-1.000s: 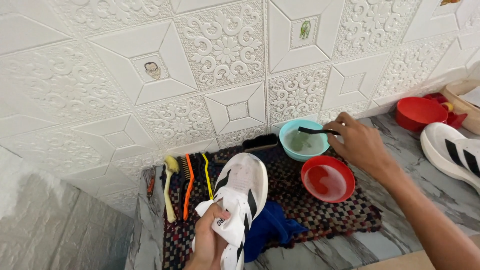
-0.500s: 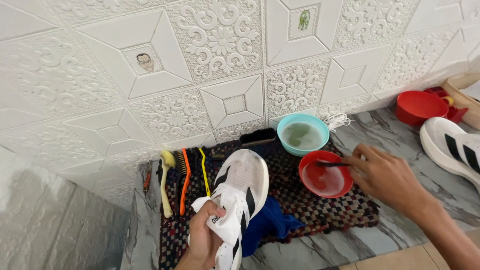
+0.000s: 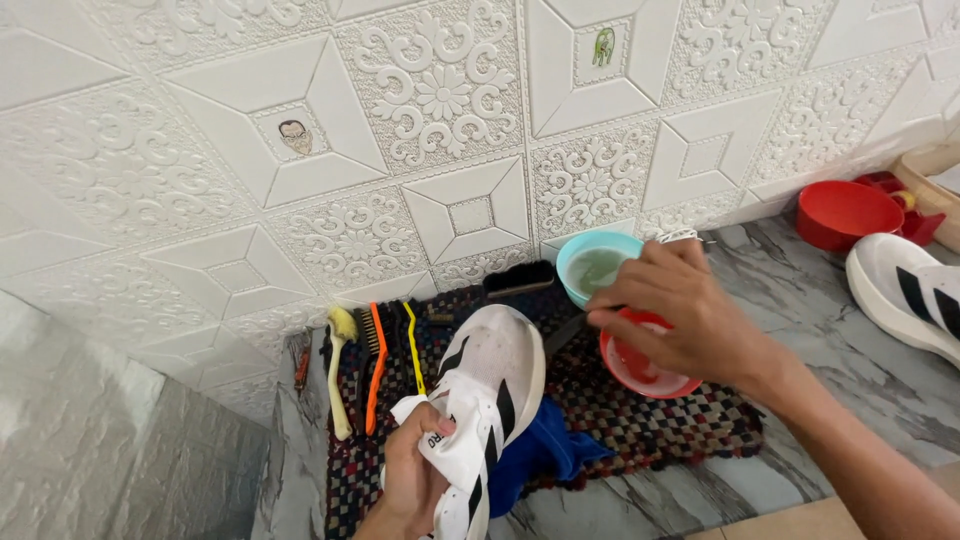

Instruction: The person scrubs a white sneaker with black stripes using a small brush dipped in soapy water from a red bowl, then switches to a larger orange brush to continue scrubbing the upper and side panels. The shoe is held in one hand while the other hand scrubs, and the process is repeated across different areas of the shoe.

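The left hand grips a white shoe with black stripes by its heel end, fingers closed around the upper, toe pointing toward 12 o'clock. The shoe sits over a checkered mat on the marbled table, with a blue cloth bunched just at its 4 o'clock side.

The right hand is closed on a thin dark brush, only a short piece of which shows at the hand's 9 o'clock edge; its bristle end cannot be made out. This hand hovers above a red bowl, and a light blue bowl of cloudy greenish liquid stands just past it at 11 o'clock, near the wall.

At 9 o'clock of the shoe lie several spare brushes side by side: yellow, orange and black handles. Well off at 2 o'clock are a second white shoe and a red cup.

As a judgement, the step in hand looks like shoe scrubbing, with the brush between the bowls and the shoe. A next move would call for a firm left grip so the shoe does not twist, and for bringing the brush tip toward 8 o'clock onto the toe without dripping across the mat.
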